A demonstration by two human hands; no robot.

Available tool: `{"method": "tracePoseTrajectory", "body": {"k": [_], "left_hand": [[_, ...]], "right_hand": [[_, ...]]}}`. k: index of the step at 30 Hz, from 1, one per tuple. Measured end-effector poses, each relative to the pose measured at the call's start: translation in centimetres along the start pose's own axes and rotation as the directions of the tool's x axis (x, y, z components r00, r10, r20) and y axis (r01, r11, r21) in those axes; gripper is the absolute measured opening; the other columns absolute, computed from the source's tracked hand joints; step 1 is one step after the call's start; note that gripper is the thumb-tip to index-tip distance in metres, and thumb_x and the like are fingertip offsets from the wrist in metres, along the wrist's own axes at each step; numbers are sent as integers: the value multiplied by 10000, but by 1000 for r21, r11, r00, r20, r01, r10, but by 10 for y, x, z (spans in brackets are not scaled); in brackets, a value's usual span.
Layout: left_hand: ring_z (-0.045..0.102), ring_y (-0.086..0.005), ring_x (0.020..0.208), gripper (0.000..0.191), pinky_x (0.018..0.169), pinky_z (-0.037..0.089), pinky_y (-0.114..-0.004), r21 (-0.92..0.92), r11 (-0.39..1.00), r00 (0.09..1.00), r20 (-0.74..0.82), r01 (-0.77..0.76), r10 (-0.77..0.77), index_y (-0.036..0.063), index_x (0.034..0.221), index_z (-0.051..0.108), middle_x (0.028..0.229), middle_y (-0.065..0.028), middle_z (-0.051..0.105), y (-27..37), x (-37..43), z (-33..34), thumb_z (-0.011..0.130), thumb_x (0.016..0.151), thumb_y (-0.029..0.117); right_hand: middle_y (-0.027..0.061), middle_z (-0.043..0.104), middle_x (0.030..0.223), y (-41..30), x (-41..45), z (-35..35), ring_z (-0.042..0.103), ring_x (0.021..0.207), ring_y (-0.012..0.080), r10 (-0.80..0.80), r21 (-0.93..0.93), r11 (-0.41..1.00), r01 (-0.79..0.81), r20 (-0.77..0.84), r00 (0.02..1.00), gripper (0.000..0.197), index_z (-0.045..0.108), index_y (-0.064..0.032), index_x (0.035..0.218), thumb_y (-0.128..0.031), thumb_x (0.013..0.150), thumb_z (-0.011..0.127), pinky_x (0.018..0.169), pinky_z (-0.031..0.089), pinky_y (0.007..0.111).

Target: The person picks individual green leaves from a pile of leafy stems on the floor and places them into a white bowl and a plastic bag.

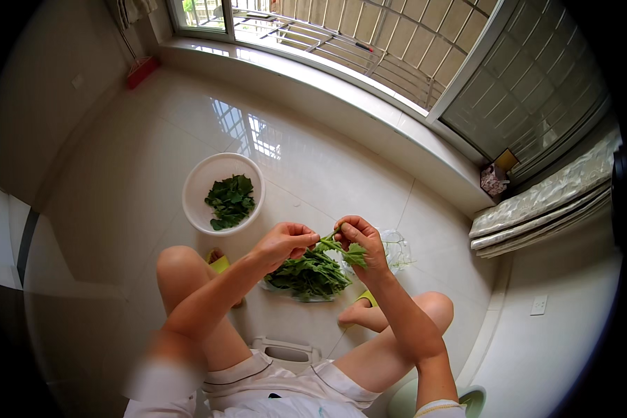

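Note:
Between my two hands is a green leafy stem (330, 241), raised above the floor. My left hand (288, 241) pinches one part of it between thumb and forefinger. My right hand (363, 241) grips the other part, and a leaf hangs down across its palm. Below them a heap of leafy greens (308, 277) lies on a clear plastic bag on the floor. Beside it to the right, partly behind my right hand, a clear plastic bag (397, 251) holds or carries thin pale stems. A white plastic basket (188, 196) at the upper left has dark green leaves (232, 201) in it.
My knees and feet in yellow-green slippers (220, 263) flank the heap. A white stool (287, 350) shows under me, and a pale green bin-like container (478, 399) stands at lower right. A red broom (142, 72) leans far left. A window ledge (313, 78) and curtain (543, 193) border the tiled floor.

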State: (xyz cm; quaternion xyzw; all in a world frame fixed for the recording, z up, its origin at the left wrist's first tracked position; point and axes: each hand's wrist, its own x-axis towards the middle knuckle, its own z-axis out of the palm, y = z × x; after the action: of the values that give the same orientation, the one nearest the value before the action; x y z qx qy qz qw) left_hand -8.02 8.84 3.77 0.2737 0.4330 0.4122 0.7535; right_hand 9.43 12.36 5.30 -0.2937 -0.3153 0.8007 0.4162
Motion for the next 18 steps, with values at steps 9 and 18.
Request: {"method": "tracePoseTrajectory", "body": {"k": [9, 18], "left_hand": [[511, -93, 572, 150, 514, 418, -186, 34, 999, 999, -45, 18, -17, 4, 801, 524, 695, -69, 557, 3, -4, -5, 551, 785, 151], [588, -210, 737, 92, 703, 504, -297, -86, 987, 984, -124, -139, 128, -24, 807, 483, 799, -132, 560, 8, -7, -13, 506, 796, 64]], "right_hand": [[34, 557, 786, -15, 4, -14, 528, 701, 93, -137, 27, 990, 138, -30, 990, 68, 541, -41, 847, -69, 795, 508, 646, 439, 211], [46, 554, 779, -35, 4, -14, 527, 664, 94, -200, -17, 980, 199, -68, 978, 66, 534, -40, 841, -78, 793, 510, 610, 438, 203]]}}
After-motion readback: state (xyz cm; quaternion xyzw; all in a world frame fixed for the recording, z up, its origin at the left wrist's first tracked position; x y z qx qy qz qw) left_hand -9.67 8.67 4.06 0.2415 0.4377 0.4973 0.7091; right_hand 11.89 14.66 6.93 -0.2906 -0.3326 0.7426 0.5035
